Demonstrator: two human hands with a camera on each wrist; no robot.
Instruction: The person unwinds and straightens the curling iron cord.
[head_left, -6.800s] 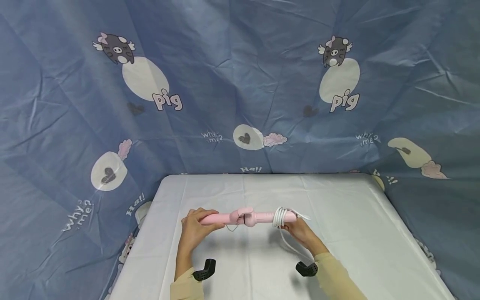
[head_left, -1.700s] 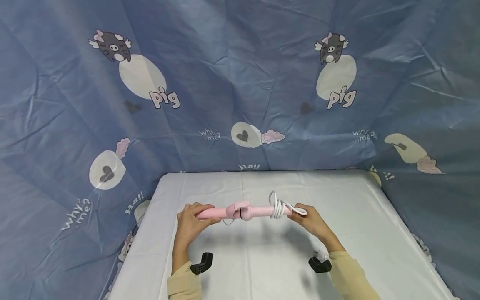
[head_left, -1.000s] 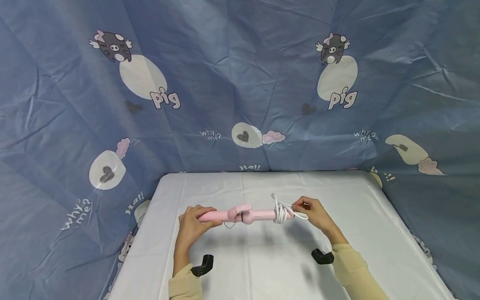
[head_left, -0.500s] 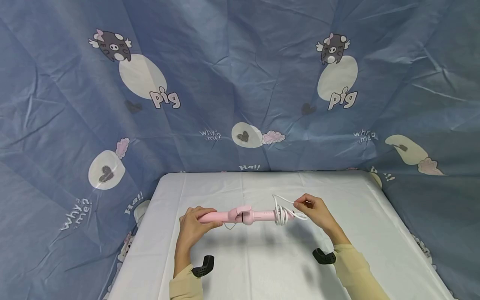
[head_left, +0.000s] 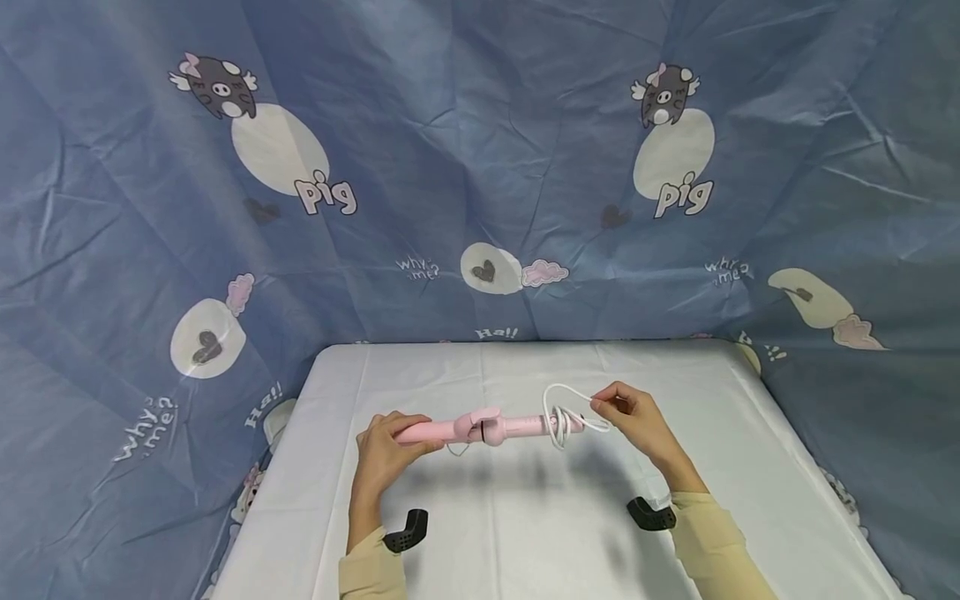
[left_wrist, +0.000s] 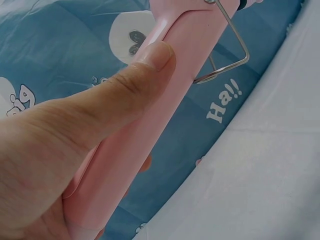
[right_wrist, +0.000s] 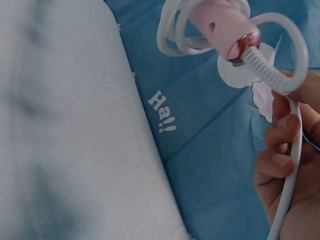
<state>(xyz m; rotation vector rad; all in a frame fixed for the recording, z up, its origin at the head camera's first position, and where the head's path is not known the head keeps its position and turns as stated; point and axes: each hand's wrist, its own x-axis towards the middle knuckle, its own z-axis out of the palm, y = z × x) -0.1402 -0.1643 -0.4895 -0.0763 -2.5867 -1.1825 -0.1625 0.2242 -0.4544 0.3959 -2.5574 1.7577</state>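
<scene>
A pink curling iron (head_left: 521, 427) is held level above the table. My left hand (head_left: 384, 454) grips its barrel end, thumb lying along the pink surface in the left wrist view. A thin wire stand (left_wrist: 222, 69) juts from the iron's side. Loose coils of white power cord (head_left: 558, 429) circle the handle at the right. Just beyond the handle's tip, my right hand (head_left: 633, 417) pinches the cord, which runs down through its curled fingers in the right wrist view. A ribbed cord sleeve (right_wrist: 265, 70) leaves the handle end (right_wrist: 225, 27) and bends round toward those fingers.
The white-covered table (head_left: 495, 517) lies below both hands. Blue patterned fabric (head_left: 450, 167) hangs behind it and along both sides. Black wrist mounts (head_left: 407, 532) show at both sleeves.
My right hand has left the handle end and moved up and right, now drawing on the cord. The coils have loosened into a wider loop. My left hand keeps its grip.
</scene>
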